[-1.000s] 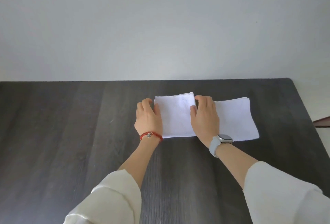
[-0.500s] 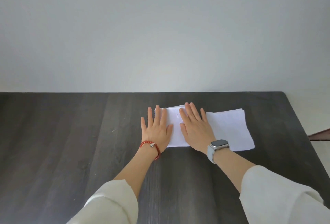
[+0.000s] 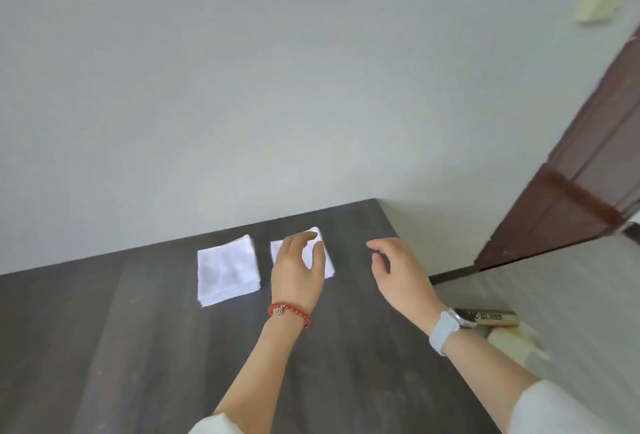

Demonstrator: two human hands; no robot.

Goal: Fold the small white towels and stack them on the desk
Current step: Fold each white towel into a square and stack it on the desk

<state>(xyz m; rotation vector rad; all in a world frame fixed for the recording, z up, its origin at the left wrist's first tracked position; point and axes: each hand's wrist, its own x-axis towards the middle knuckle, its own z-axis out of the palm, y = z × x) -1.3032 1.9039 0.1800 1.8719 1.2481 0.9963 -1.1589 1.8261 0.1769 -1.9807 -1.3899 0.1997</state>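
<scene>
Your left hand (image 3: pixel 298 274) hovers with loose, empty fingers over the folded towel (image 3: pixel 325 260) on the dark desk (image 3: pixel 138 347); a towel stack (image 3: pixel 227 269) lies just left. Your right hand (image 3: pixel 398 274) is relaxed, holding nothing.

Both hands have lifted off the folded towel (image 3: pixel 325 260); the view has swung right.
</scene>
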